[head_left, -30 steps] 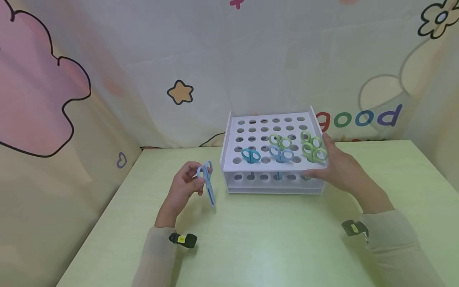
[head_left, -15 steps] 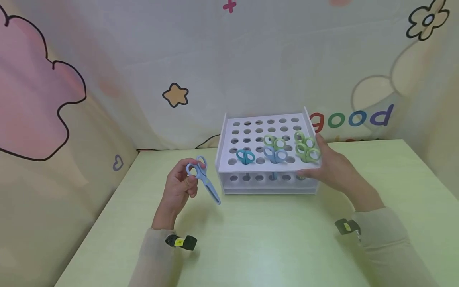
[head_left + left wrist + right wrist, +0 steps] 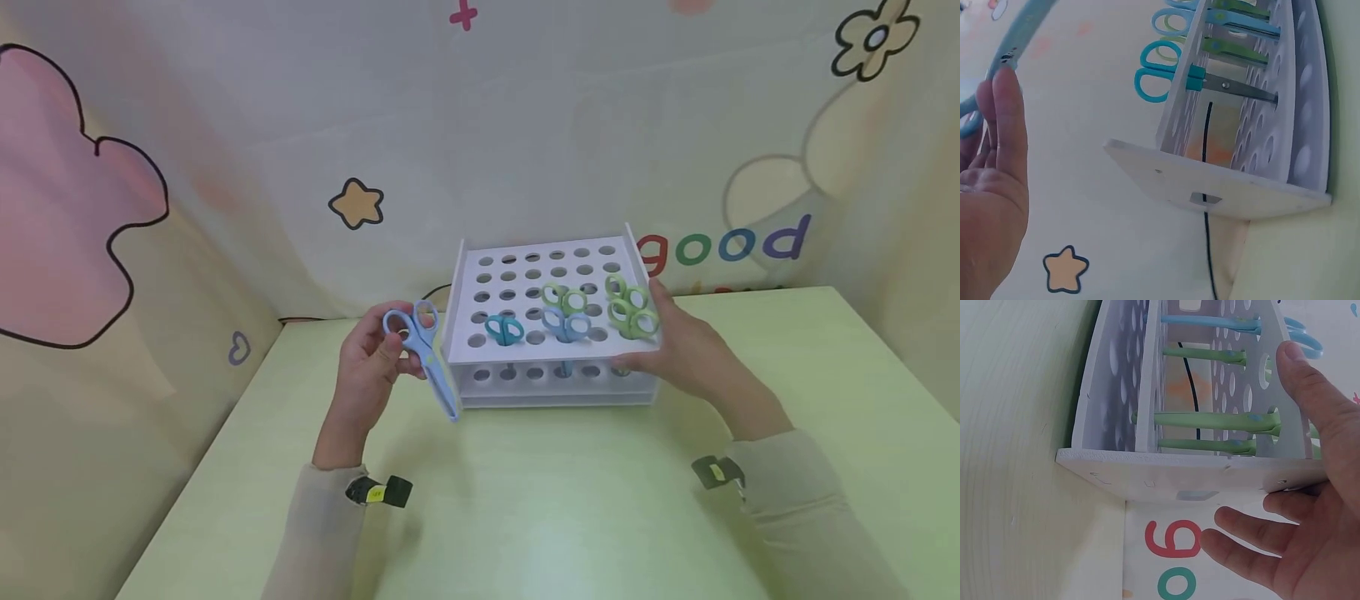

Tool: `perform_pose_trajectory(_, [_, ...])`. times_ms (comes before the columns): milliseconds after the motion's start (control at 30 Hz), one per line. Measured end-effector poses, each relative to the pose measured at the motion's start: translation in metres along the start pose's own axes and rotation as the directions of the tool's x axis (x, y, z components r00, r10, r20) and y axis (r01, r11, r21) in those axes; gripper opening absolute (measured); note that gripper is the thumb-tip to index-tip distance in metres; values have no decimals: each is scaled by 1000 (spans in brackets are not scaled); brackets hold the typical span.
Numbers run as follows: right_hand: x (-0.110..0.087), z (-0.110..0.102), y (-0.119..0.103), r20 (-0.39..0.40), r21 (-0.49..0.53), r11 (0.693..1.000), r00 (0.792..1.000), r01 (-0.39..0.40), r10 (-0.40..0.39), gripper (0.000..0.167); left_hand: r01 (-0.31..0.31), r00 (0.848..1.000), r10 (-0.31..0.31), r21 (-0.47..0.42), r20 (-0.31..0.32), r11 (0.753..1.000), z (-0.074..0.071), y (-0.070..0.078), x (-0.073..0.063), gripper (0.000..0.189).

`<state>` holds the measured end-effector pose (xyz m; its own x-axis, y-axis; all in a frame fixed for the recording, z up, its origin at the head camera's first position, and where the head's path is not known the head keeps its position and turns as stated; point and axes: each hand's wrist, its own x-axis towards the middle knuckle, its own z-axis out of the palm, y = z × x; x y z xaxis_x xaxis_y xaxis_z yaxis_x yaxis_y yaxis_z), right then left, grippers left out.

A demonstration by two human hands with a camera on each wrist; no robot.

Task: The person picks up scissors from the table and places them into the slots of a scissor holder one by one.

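My left hand [image 3: 356, 379] pinches light blue scissors [image 3: 432, 360] by the handle loops, blades pointing down and right. They hang in front of the left end of a white rack [image 3: 555, 353] with rows of round holes; whether they touch it I cannot tell. My right hand [image 3: 693, 358] grips the rack's right end, thumb at the front edge, other fingers by the side panel. In the rack stand teal scissors [image 3: 1195, 77], another light blue pair [image 3: 566, 327] and several green scissors [image 3: 633, 321], handles up. In the left wrist view, the held scissors [image 3: 1021, 30] are partly cut off.
The rack stands on a pale green table [image 3: 525, 500] against a printed cloth backdrop [image 3: 525, 150]. A black cable [image 3: 1206, 237] runs behind it. Both wrists wear dark straps, the left one [image 3: 378, 492] with a yellow label.
My left hand has moved up and closer to the rack, and the held scissors have turned so their flat side faces the head camera. The right hand stays on the rack.
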<state>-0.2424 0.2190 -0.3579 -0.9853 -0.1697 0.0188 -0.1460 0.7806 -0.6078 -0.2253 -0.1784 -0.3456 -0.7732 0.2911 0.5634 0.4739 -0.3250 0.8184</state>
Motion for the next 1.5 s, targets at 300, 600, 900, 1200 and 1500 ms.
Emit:
perform_pose_trajectory(300, [-1, -1, 0, -6, -2, 1000, 1000, -13, 13, 132, 74, 975, 1, 327, -224, 942, 17, 5, 25, 27])
perform_pose_trajectory(600, [-2, -2, 1, -7, -3, 1000, 1000, -18, 18, 132, 48, 955, 50, 318, -294, 947, 24, 3, 45, 26])
perform_pose_trajectory(900, [-3, -1, 1, -7, 16, 1000, 1000, -16, 17, 131, 23, 963, 70, 338, -261, 941, 30, 3, 62, 27])
perform_pose_trajectory(1200, [-3, 1, 3, -17, 26, 1000, 1000, -13, 13, 130, 79, 971, 4, 338, -239, 938, 34, -3, 76, 30])
perform_pose_trajectory(1500, [-1, 1, 1, -6, 22, 999, 999, -34, 34, 132, 188, 960, -110, 301, -256, 935, 38, -17, 83, 29])
